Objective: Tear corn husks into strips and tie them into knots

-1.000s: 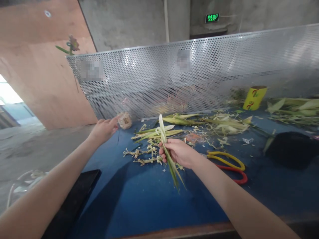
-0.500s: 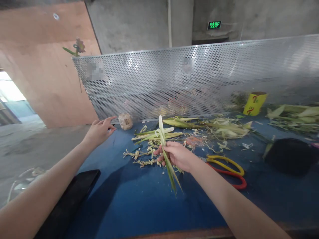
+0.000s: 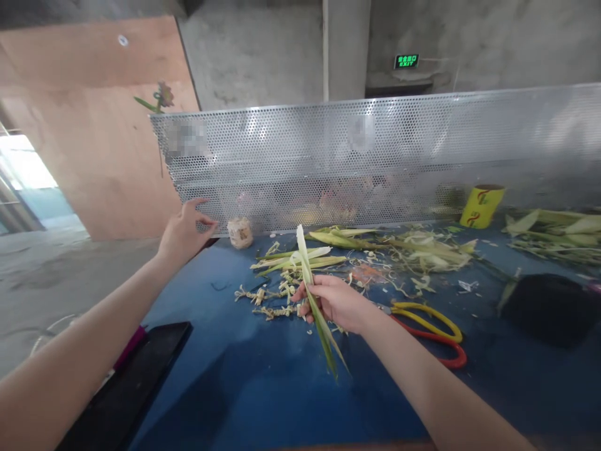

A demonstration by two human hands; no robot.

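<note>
My right hand (image 3: 337, 302) is closed round a bunch of long green leaf strips (image 3: 313, 294), held upright over the blue table (image 3: 263, 388); the tips hang below my fist. My left hand (image 3: 184, 229) is raised at the table's far left corner, thumb and forefinger pinched together, and what they hold is too thin to make out. A small roll of pale twine (image 3: 240, 232) stands just right of that hand. Short knotted leaf pieces (image 3: 267, 299) lie on the table between my hands.
A perforated metal screen (image 3: 375, 156) closes off the table's far side. Loose leaves (image 3: 399, 247) are strewn along it. Yellow and red scissors (image 3: 434, 329) lie right of my right hand, a yellow cup (image 3: 482, 205) behind them. Dark objects sit at right (image 3: 539, 304) and left (image 3: 136, 382).
My left hand has drawn away from the twine roll, leftward and up, and its fingers have closed into a pinch. My right hand keeps its hold on the leaf bunch.
</note>
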